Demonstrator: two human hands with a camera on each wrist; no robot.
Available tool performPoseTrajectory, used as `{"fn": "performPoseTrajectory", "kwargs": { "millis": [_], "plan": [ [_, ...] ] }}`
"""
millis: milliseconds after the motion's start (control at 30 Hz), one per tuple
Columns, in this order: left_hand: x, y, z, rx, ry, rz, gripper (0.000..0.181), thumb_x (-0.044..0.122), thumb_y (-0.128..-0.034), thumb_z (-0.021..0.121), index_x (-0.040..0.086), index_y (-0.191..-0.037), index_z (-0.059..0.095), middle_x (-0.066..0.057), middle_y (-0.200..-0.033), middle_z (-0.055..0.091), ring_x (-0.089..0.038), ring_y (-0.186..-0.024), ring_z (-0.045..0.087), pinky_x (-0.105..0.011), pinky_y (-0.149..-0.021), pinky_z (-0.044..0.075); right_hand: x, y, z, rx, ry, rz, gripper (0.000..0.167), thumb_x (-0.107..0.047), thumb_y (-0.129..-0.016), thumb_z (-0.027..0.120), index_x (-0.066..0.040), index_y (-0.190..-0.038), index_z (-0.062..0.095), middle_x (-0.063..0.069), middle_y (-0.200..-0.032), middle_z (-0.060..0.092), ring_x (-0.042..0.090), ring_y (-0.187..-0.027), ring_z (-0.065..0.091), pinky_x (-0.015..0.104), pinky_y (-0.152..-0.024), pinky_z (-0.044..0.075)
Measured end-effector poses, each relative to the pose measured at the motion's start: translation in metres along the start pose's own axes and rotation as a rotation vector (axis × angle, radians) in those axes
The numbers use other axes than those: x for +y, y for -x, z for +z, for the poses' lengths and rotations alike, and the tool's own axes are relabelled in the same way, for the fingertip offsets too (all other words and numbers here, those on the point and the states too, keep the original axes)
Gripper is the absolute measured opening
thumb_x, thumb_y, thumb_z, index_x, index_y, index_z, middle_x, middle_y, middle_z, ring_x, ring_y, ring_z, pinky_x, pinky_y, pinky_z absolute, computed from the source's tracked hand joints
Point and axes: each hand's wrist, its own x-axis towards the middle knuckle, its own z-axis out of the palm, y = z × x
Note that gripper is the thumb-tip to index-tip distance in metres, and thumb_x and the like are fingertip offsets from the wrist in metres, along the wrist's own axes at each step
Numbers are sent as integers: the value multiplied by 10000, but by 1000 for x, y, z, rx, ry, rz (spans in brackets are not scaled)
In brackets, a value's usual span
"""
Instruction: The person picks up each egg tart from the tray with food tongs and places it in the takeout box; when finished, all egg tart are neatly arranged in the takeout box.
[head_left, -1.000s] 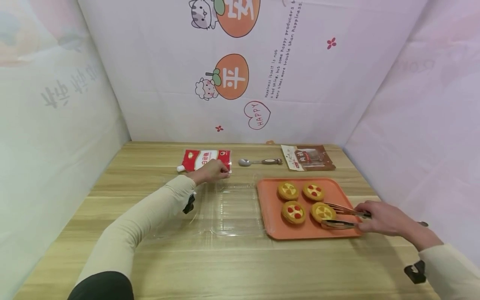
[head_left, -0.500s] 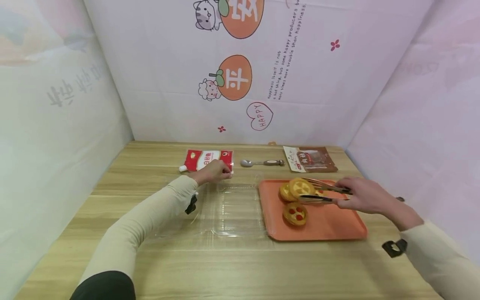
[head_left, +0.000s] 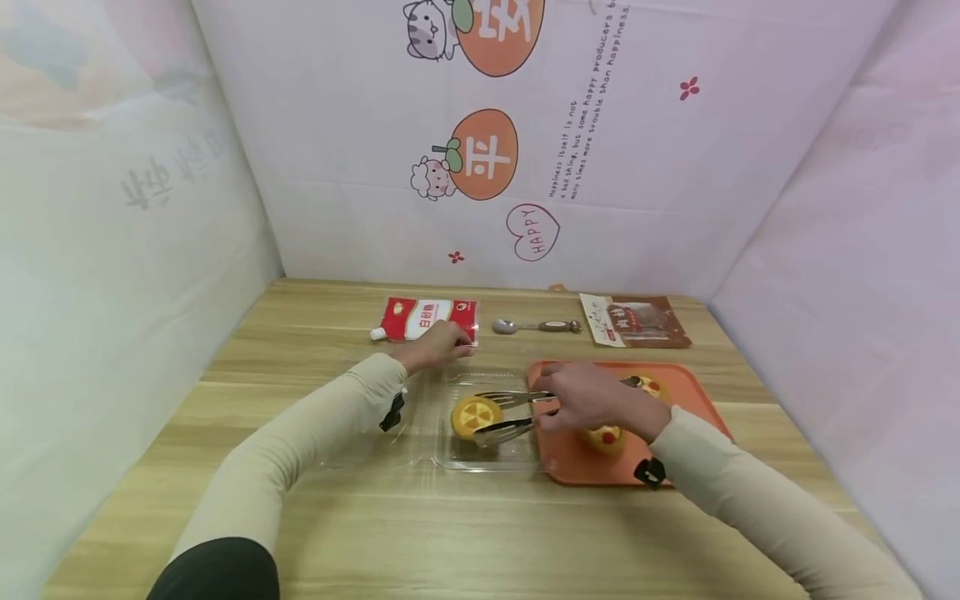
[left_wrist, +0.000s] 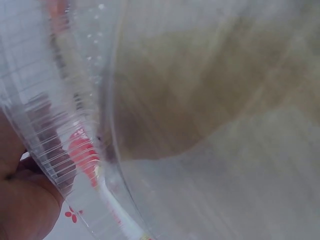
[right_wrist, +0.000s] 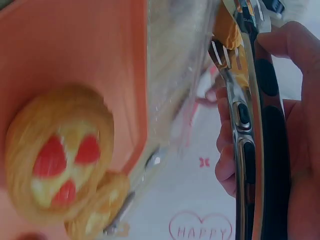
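My right hand (head_left: 588, 396) grips metal tongs with dark handles (head_left: 517, 400), which pinch a yellow-topped egg tart (head_left: 476, 414). The tart hangs over the right half of a clear plastic clamshell box (head_left: 480, 467). My left hand (head_left: 438, 343) is at the box's far edge; the left wrist view shows its thumb and fingers (left_wrist: 30, 200) pinching the ribbed clear plastic. Under my right forearm lies an orange tray (head_left: 573, 468). Tarts with red pieces on top are partly hidden there; one red-topped tart (right_wrist: 60, 150) shows well in the right wrist view.
A red and white pouch (head_left: 453, 312) lies behind my left hand. To its right are a spoon (head_left: 542, 326) and a brown packet (head_left: 645, 321). Printed white cloth walls (head_left: 360, 167) enclose the wooden table (head_left: 420, 533) at the back and sides.
My right hand has lifted the yellow-topped tart off the tray with the tongs and carried it left over the box. My left hand stays at the box edge.
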Motion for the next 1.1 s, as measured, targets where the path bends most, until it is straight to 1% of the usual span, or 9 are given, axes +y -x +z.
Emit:
{"fn": "performPoseTrajectory", "kwargs": {
  "millis": [67,267,367,467,633,733,800,967,1100],
  "plan": [
    [1,0,1,12,-4,-13,129,98,-919,679,8,-857,748,-58,-758,701,-97,-634,496,-250,-635,432,-3,-6,5,-4,26,-19,367,-350,-842,666,-79,-1086,712,46,-1034,640,91,-693,565,285,-613,476],
    [4,1,1,27,-5,-50,117,95,-919,680,8,-888,751,-63,-795,712,-112,-673,543,-274,-674,473,-10,-17,9,-6,95,-75,392,-388,-782,722,-75,-1017,738,12,-875,571,87,-681,469,239,-570,425],
    [4,2,0,30,3,-45,114,81,-920,674,2,-890,750,-70,-798,712,-119,-677,556,-282,-678,480,-12,-20,11,-30,108,-60,394,-403,-775,723,-88,-1011,743,-14,-822,531,96,-655,423,230,-522,374],
    [4,1,0,32,9,-34,112,74,-919,672,-2,-894,750,-76,-800,715,-116,-671,558,-277,-671,480,-12,-22,13,-47,103,-37,394,-406,-779,723,-97,-1022,745,-24,-821,534,89,-646,415,227,-501,356],
    [4,1,-1,29,13,-36,113,77,-920,673,-2,-905,752,-72,-809,719,-107,-671,556,-266,-665,478,-11,-21,14,-36,97,-37,398,-402,-773,720,-101,-1031,746,-29,-821,530,87,-639,413,228,-493,352],
    [4,1,-1,21,6,-40,108,76,-921,672,5,-901,752,-67,-805,715,-110,-675,558,-267,-669,475,-10,-20,14,-27,88,-48,440,-405,-770,722,-78,-1065,737,1,-874,566,85,-653,433,236,-513,380],
    [4,0,-1,15,2,-43,107,81,-922,673,10,-903,751,-63,-806,713,-108,-676,561,-262,-666,473,-9,-18,12,-30,73,-40,469,-405,-773,727,-65,-1097,726,27,-947,595,88,-687,477,247,-560,429],
    [5,0,0,4,0,-34,118,94,-925,674,11,-880,745,-55,-773,697,-104,-648,535,-241,-640,444,-3,-10,2,-52,6,24,453,-360,-794,714,-75,-1146,705,73,-1154,629,155,-839,605,310,-668,492],
    [4,1,1,9,-7,-16,122,88,-922,676,6,-856,739,-45,-740,676,-104,-636,512,-242,-629,434,7,6,-9,-51,-28,74,445,-371,-817,702,-98,-1169,700,75,-1190,630,166,-880,607,329,-692,488]
  ]
}}
